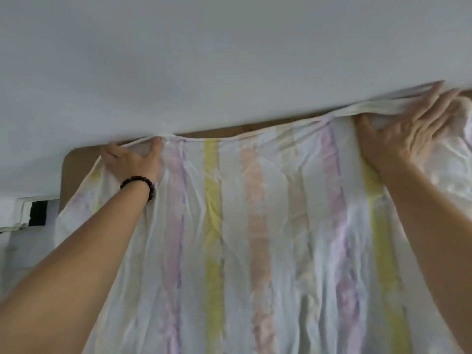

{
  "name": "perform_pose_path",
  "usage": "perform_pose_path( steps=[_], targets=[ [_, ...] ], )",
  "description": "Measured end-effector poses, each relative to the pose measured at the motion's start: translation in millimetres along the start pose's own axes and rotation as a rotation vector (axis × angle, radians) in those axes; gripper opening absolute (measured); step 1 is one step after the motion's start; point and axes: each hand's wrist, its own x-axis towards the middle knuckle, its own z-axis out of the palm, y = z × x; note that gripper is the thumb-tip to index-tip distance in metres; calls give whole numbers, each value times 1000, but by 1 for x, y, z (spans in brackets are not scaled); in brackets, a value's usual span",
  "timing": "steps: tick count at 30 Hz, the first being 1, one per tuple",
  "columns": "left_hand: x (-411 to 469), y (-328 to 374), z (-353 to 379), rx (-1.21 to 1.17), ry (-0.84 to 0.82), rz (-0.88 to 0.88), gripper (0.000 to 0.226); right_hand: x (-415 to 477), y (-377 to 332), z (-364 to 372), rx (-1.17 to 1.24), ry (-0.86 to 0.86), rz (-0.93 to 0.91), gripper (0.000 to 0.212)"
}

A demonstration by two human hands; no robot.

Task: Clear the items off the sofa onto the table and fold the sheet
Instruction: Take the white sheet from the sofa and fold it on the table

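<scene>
A thin white sheet (242, 226) with pastel purple, yellow and peach stripes is draped over the brown sofa back (76, 164), filling most of the view. My left hand (135, 159), with a dark bead bracelet on its wrist, pinches the sheet's top edge at the left. My right hand (408, 129) grips bunched fabric at the top edge on the right. Both arms reach forward and up. The sofa seat and the table are out of view.
A pale grey wall (229, 60) rises right behind the sofa back. At the far left, a white frame with a dark opening (35, 213) stands beside the sofa.
</scene>
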Motion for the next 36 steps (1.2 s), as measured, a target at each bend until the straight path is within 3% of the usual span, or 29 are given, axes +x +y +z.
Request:
perform_pose_path(
  steps=[3,7,12,15,18,21,24,33,36],
  targets=[
    [4,-2,21,134,93,3,104,7,3,9,-27,30,28,127],
    [6,2,22,-15,203,33,113,5,9,10,-12,125,-9,116],
    [-6,-5,-16,-278,78,114,82,-1,7,-3,163,84,-85,87],
    [-38,-28,-57,-166,195,384,60,-26,-4,-20,130,40,-132,60],
    [-79,-69,-72,35,123,616,51,-110,-41,-19,81,31,-441,44],
    [-90,-110,-67,440,-166,574,68,-197,-84,7,-17,-266,-761,57],
    [-62,-129,-60,535,-264,370,84,-219,-93,35,-215,-461,-800,73],
    [-38,-139,-55,442,-213,418,81,-223,-91,45,-314,-430,-793,77],
    [-35,-142,-58,309,-193,421,82,-224,-94,45,-329,-417,-768,77]
  ],
)
